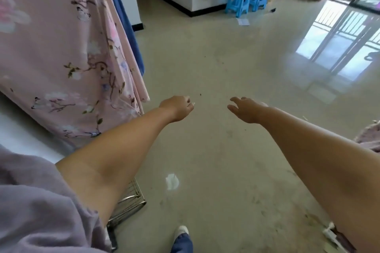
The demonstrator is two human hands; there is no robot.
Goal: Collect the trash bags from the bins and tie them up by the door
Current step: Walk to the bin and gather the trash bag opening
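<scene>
Tiled floor (216,68) | left hand (177,108) perhaps curled, empty | right hand (244,109) spread, empty

We see a glossy beige floor (226,68) carrying blue stools (246,2) at its far edge and a paper scrap (172,181) nearer us.

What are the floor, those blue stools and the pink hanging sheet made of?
Floor: probably polished tile or stone, glossy, since it mirrors the window.
Stools: likely moulded plastic, with a uniform bright blue, smooth look.
Sheet: woven fabric, matte, floral print; it hangs in soft folds. Exact fibre can't be told.
</scene>
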